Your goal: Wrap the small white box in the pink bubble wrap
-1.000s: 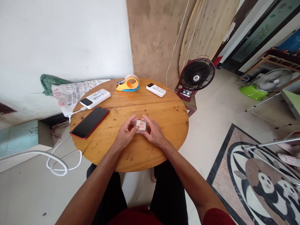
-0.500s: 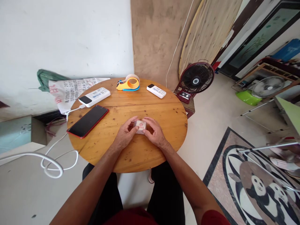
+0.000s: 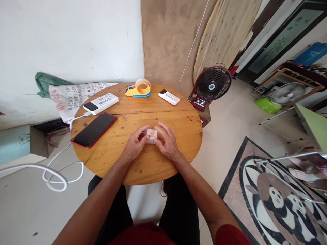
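A small clear box (image 3: pixel 152 134) with a pale, red-printed top sits near the middle of the round wooden table (image 3: pixel 143 170). My left hand (image 3: pixel 136 143) has its thumb and fingers closed on the box's left side. At the right side, my right hand (image 3: pixel 167 141) has its thumb by the box's near corner, with its fingers spread apart and raised.
Left on the table lie a red-edged phone (image 3: pixel 94 130) and a white power bank (image 3: pixel 101 103) with a cable. Toward the back are an orange tape dispenser (image 3: pixel 138 89) and a smaller white device (image 3: pixel 169 97). A dark fan (image 3: pixel 212 85) stands beyond the right edge.
My right hand's fingers have spread and lifted away from the box. My left hand stays on it. The whole view has shifted slightly.
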A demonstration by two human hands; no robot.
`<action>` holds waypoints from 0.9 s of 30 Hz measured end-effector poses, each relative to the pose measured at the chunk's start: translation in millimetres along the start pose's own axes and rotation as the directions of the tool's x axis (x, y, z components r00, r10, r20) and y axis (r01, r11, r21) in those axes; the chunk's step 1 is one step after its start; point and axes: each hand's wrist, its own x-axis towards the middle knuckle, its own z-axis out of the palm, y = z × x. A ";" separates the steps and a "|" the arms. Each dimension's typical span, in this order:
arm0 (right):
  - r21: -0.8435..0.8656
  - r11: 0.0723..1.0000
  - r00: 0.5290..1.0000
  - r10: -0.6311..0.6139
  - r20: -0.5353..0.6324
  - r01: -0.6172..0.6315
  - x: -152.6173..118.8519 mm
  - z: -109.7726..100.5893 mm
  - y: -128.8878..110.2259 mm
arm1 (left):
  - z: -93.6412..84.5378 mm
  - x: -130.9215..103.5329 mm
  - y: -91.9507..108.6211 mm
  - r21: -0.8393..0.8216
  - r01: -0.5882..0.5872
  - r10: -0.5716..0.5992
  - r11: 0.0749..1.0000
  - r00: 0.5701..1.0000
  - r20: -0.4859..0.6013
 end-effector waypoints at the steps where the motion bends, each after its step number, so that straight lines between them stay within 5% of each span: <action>1: 0.033 0.999 0.999 0.031 -0.033 -0.030 -0.3 -0.6 0.7 | 0.0 -0.3 0.0 0.005 -0.003 0.003 1.000 1.000 0.002; 10: 0.108 0.990 0.994 0.095 -0.046 -0.090 2.0 0.4 3.5 | -6.4 -1.8 11.6 -0.073 0.027 -0.028 0.997 1.000 -0.006; 27: -0.096 0.995 0.994 0.018 0.112 -0.007 3.6 5.4 -3.1 | -2.9 -2.5 11.6 -0.098 0.046 -0.045 0.994 0.999 0.018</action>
